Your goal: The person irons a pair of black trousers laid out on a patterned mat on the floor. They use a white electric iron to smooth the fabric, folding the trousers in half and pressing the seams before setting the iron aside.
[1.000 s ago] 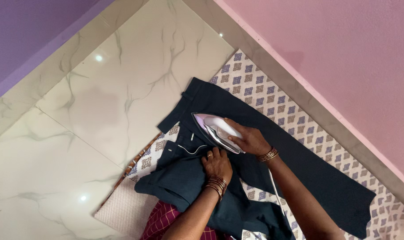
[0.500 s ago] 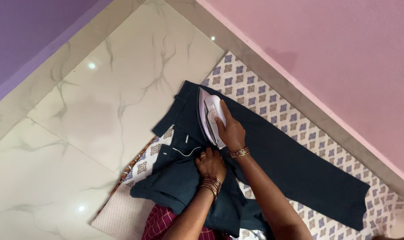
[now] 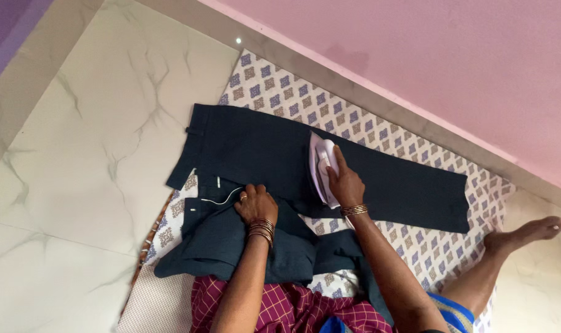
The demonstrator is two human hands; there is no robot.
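While the right hand (image 3: 345, 183) wraps tight around the handle of the white iron (image 3: 322, 168), the iron sits flat on one leg of the dark blue trousers (image 3: 256, 148). That leg lies spread out straight on a patterned cloth (image 3: 379, 139) on the marble floor (image 3: 77, 135), close to the pink wall (image 3: 416, 55). The left hand (image 3: 256, 203) presses down, fingers bent, on the bunched-up top part of the trousers, just beside a thin white cord (image 3: 219, 200); it pins the cloth and grips nothing. This looks like the pressing step, partway along the leg. A next stroke would need the iron kept flat and the cloth held smooth, with fingers well away from the hot plate.
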